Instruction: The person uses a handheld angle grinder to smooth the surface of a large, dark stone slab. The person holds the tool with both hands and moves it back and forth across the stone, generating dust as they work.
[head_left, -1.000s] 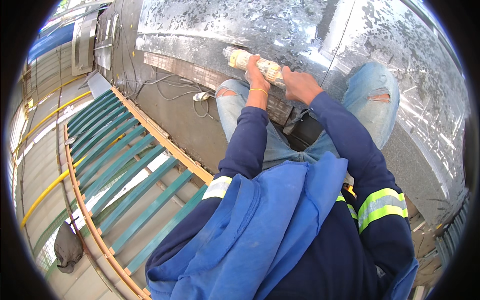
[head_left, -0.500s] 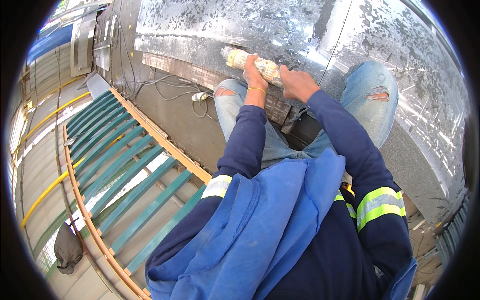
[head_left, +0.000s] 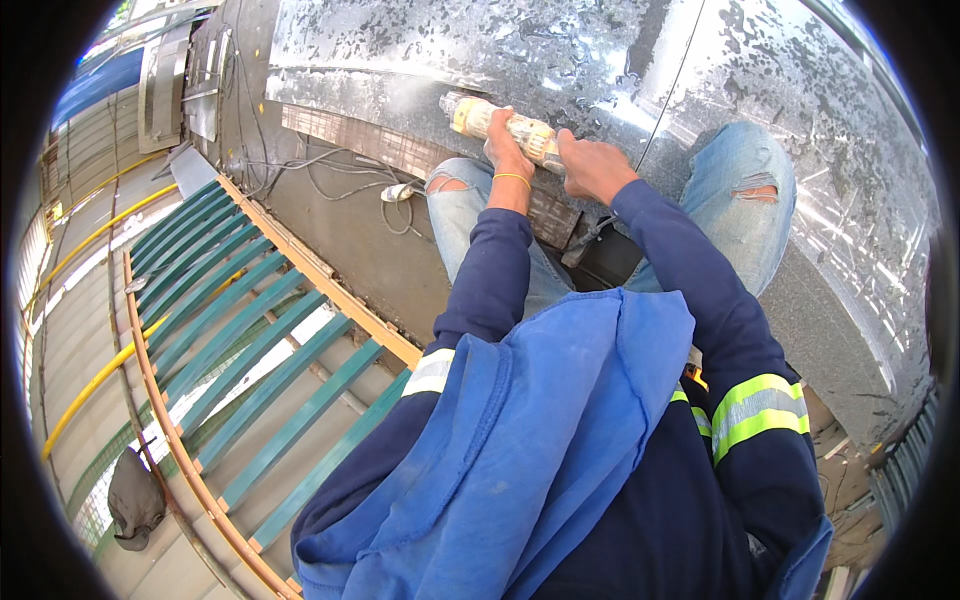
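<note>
My left hand (head_left: 506, 150) is closed around the body of a dusty cream-and-yellow power tool (head_left: 532, 135), near its left part, and wears a thin yellow band at the wrist. Closed on the tool's right end is my right hand (head_left: 592, 165). The tool lies across a mottled grey sheet (head_left: 380, 60) with shiny patches, which has a straight seam at the right; whether its tip touches the sheet I cannot tell. Beneath the sheet's near edge shows a weathered board (head_left: 365, 135). My knees in torn jeans (head_left: 740, 230) flank my hands.
Left lies a frame of teal slats (head_left: 280, 365) with wooden rails, over a pale floor with yellow hoses (head_left: 90, 390) and a dark bag (head_left: 135, 495). Grey cables and a white connector (head_left: 398, 191) lie left of my knee. A blue cloth (head_left: 500, 460) hangs over my front.
The whole view has shifted slightly, and the blue cloth at my front has moved a little upward in it. Both hands keep nearly the same grip and position on the tool.
</note>
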